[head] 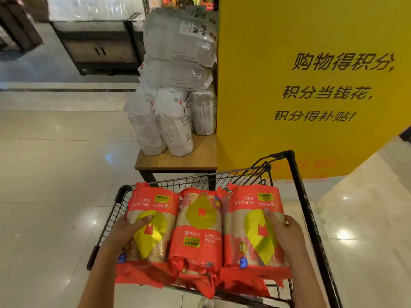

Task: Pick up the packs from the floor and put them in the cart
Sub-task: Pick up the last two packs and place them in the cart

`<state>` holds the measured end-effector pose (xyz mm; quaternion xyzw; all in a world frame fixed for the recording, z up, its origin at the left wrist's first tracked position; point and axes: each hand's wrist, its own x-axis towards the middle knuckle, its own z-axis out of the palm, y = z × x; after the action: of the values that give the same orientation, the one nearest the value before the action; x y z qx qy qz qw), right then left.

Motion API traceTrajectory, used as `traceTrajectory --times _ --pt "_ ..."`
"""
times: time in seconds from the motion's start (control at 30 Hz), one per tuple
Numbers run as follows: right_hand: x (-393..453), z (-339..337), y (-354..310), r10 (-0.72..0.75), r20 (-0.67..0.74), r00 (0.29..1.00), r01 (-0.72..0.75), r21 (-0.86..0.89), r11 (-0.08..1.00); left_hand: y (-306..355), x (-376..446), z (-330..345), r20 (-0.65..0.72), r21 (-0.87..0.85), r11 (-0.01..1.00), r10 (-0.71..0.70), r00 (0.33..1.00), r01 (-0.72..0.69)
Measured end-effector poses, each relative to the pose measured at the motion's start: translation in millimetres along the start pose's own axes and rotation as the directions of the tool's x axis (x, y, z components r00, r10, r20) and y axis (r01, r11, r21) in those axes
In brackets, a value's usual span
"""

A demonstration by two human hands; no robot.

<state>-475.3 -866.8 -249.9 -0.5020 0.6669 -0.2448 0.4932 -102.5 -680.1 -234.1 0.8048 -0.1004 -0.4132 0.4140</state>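
Observation:
Three red packs with gold drop-shaped labels lie side by side across the top of a black wire cart [298,174]. My left hand [129,231] grips the outer side of the left pack [153,218], thumb across its gold label. The middle pack [201,227] sits between the other two, touched by neither hand. My right hand [283,230] holds the outer side of the right pack [251,223], thumb lying on its front. No packs show on the floor in this view.
A low wooden table [178,161] stacked with several white sacks [173,121] stands just beyond the cart. A big yellow sign panel [311,85] rises at right. Dark wooden cabinets [97,47] stand at the back left. Glossy tiled floor [55,174] spreads to the left.

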Motion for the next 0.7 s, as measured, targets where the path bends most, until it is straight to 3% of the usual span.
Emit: traceTrajectory --times 0.33,0.7 --pt "-2 9 12 -0.031 0.02 0.999 0.032 -0.039 0.999 -8 -5 5 -0.099 0.138 0.99 0.016 0.995 -0.002" --pt "-6 21 8 -0.003 -0.05 0.999 -0.004 -0.134 0.991 -26 13 -7 -0.075 0.199 0.98 0.038 0.997 -0.022"
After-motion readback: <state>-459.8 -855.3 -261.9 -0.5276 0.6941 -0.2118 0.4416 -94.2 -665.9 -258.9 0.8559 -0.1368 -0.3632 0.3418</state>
